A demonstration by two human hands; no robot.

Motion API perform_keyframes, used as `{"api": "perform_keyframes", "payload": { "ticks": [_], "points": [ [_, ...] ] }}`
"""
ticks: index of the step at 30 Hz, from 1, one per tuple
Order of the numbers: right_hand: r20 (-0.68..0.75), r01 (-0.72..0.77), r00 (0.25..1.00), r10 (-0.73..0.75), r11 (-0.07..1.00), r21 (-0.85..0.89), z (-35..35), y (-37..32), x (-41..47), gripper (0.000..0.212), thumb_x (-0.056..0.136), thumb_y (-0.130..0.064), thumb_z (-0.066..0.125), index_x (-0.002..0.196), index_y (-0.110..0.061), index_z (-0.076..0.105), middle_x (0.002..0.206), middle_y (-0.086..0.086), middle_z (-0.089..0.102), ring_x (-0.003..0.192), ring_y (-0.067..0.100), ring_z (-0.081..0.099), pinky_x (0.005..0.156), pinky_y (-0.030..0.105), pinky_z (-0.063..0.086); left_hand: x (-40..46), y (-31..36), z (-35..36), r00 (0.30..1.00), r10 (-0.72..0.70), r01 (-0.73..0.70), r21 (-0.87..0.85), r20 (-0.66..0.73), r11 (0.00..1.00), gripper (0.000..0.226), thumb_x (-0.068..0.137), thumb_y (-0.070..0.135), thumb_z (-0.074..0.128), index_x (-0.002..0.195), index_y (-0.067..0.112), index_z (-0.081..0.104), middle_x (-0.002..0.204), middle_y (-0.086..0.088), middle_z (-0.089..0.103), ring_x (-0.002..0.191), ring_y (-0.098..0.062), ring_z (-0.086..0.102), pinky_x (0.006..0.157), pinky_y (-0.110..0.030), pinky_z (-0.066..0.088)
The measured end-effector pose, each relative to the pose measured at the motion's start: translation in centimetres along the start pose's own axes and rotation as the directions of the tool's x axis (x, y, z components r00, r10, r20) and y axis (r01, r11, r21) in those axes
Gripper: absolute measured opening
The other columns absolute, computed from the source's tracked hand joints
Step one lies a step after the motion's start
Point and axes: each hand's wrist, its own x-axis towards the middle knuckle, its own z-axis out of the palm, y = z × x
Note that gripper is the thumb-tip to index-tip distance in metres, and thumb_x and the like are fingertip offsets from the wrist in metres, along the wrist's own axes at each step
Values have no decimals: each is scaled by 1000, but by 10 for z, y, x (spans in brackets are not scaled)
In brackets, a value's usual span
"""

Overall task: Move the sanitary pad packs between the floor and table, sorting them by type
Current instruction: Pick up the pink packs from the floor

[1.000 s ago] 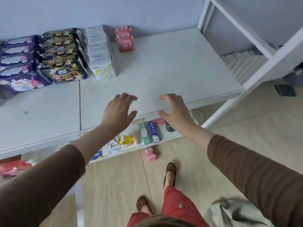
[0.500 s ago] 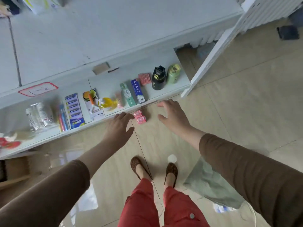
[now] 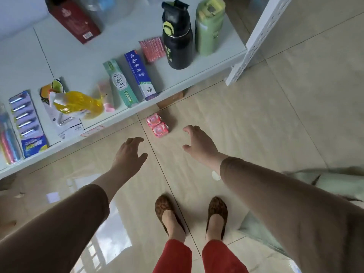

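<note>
Two hands, our left hand (image 3: 129, 154) and right hand (image 3: 199, 142), have dropped from the tabletop toward the floor (image 3: 256, 125), fingers spread and empty, flanking the pink pad packs (image 3: 157, 125) lying just beyond them; pickup looks next.

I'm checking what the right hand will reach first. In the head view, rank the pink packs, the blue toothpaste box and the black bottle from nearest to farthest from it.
1. Pink packs, on the floor just left of the right hand.
2. Blue toothpaste box, on the low shelf's front.
3. Black bottle, farther back on the shelf.
</note>
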Motion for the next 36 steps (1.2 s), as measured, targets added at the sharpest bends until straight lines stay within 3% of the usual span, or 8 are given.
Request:
{"api": "perform_keyframes", "payload": {
  "ticks": [3,12,17,22,25,29,33,36],
  "points": [
    [18,-8,1000,8,1000,8,47,30,56,55,88,-19,64,138,-14,41,131,10,48,118,29,53,93,43,48,58,-24,44,999,-44,44,-2,-21,999,56,88,26,67,140,18,46,134,-9,50,118,-31,52,93,-40,44],
    [45,93,994,-95,994,58,161,74,191,81,81,-14,73,149,-20,30,138,10,43,111,30,59,80,29,42,199,-68,135,987,-120,109,-103,-105,989,68,90,23,65,149,27,32,140,-14,41,119,-37,52,98,-43,42],
    [27,151,988,-154,983,102,202,74,244,81,81,-14,74,149,-20,31,142,11,42,121,33,53,94,43,49,259,-79,154,989,-96,78,-156,-108,985,71,91,26,65,151,36,29,145,-8,34,119,-34,54,100,-39,46],
    [17,177,984,-179,982,66,219,85,254,75,73,-31,82,136,-20,44,125,6,54,114,30,54,82,37,48,286,-79,164,992,-70,48,-202,-104,978,68,80,17,71,139,34,43,128,-8,45,106,-32,58,79,-30,46],
    [17,157,987,-158,986,60,200,101,225,68,69,-36,85,122,-19,46,116,2,59,107,27,56,74,34,47,269,-72,160,989,-74,48,-200,-126,979,65,79,16,74,135,30,46,119,-8,50,101,-31,57,77,-28,41],
    [29,67,997,-71,992,111,137,110,150,60,67,-38,83,109,-24,42,102,-4,62,93,21,59,65,31,45,199,-48,134,990,-77,47,-240,-118,970,67,78,31,77,137,27,45,117,-1,57,99,-23,58,81,-30,45],
    [31,7,999,-15,970,244,42,81,61,62,61,-45,79,109,-30,43,101,-9,63,87,13,62,66,27,46,105,1,75,987,-92,37,-375,-130,926,50,73,39,81,108,30,46,91,15,58,74,-2,53,57,-22,36],
    [-22,12,1000,-5,945,327,-36,40,-8,64,58,-49,76,111,-31,47,106,-10,62,90,12,63,72,30,51,35,48,10,986,-55,-28,-485,-155,874,45,72,33,83,101,32,48,88,15,62,77,-10,60,61,-29,45]
  ]
}}
